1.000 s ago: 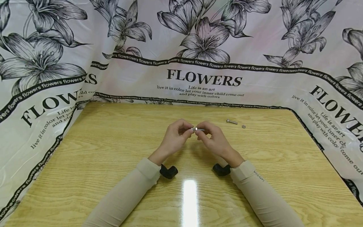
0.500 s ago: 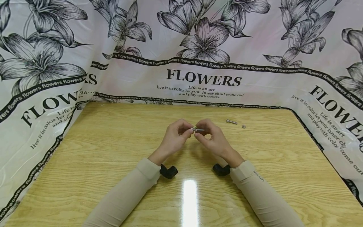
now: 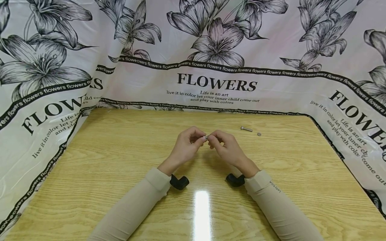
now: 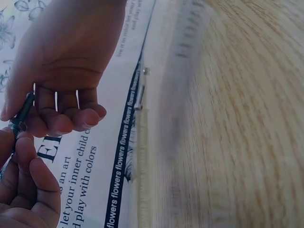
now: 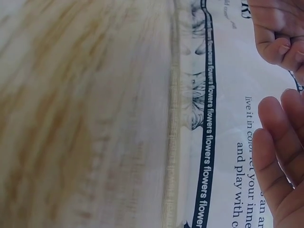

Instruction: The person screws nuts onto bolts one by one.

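Observation:
Above the middle of the table, my left hand (image 3: 186, 146) pinches one end of a small metal bolt (image 4: 28, 100). Facing it, my right hand (image 3: 228, 149) pinches the bolt further along with thumb and fingertips. A nut (image 4: 18, 126) seems to sit on the shank, partly covered by fingers in the left wrist view. From the head view only a short bit of metal shows between the two hands. The right wrist view shows fingers of both hands, but not the bolt.
A second bolt (image 3: 246, 129) and a loose nut (image 3: 259, 134) lie on the wooden table (image 3: 126, 147), beyond my right hand. A flower-printed curtain (image 3: 217, 90) borders the back and sides. Black mounts (image 3: 179, 182) hang at both wrists.
Half a second ago my right fingers were spread off the bolt, baring its shank. Now they have closed on it again and cover most of it. My left hand has stayed still.

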The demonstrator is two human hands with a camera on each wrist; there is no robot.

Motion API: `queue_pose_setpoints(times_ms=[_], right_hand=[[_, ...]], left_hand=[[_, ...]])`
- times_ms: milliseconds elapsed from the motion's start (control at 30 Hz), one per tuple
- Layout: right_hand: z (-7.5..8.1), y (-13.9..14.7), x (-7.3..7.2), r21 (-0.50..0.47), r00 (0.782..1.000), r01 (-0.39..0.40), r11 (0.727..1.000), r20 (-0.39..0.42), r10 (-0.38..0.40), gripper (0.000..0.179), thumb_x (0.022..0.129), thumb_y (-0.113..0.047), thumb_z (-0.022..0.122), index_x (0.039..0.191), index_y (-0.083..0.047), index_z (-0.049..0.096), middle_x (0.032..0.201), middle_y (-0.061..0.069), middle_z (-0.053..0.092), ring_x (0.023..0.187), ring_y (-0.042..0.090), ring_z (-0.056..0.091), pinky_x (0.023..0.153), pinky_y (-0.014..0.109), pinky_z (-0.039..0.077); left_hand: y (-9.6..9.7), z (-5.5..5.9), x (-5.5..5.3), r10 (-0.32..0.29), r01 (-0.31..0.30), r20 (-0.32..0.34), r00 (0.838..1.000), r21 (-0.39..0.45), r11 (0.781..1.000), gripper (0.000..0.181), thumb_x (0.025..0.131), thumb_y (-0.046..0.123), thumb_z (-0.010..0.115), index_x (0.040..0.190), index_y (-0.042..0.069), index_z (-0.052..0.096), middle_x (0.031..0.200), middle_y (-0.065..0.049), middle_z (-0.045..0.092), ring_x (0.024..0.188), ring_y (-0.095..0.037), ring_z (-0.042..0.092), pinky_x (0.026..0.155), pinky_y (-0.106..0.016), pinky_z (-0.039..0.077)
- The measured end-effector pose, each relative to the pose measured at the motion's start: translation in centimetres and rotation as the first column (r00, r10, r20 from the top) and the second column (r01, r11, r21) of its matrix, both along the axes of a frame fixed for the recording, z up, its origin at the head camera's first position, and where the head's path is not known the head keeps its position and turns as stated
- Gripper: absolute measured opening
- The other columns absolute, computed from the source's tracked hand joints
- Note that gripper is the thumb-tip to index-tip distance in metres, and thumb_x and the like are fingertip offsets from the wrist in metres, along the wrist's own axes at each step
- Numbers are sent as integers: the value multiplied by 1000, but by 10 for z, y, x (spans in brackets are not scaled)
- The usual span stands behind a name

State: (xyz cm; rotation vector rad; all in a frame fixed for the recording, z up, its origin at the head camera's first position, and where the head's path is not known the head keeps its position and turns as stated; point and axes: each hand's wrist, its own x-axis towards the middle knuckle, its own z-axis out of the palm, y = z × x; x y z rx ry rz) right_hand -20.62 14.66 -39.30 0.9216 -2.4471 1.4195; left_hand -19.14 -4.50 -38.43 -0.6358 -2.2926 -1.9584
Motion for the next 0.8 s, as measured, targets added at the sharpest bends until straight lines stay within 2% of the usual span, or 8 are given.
queue_pose_setpoints(times_ms=[300,500,700,800], right_hand=[[1,2,0,-26,1000,6,1000,4,-6,15,100,-17,51,101,-10,64,86,10,65,75,16,61,67,36,52],[5,3,2,-25,1000,17,1000,3,-17,10,97,-9,56,101,-5,64,86,5,66,74,18,62,68,35,52],[25,-3,15,-26,1000,10,1000,-26,-11,8,94,0,57,100,3,62,85,12,66,72,21,62,65,33,51],[32,-5,20,-29,999,8,1000,-43,-9,8,93,2,57,99,5,61,82,11,65,71,24,62,64,34,50]], left_hand=[[-2,1,0,3,-3,-34,999,4,1000,7,93,6,62,99,7,64,93,-6,68,79,-32,63,68,-31,52],[-3,1,-2,13,-13,-33,999,9,1000,8,93,6,62,100,6,64,95,-7,68,83,-30,64,71,-31,54],[-3,6,0,19,-19,-23,1000,3,1000,10,93,4,61,102,0,63,98,-14,68,82,-22,63,72,-30,53],[-4,18,7,17,-17,-24,1000,-7,1000,11,93,1,60,103,-4,62,98,-18,67,82,-19,62,72,-29,53]])
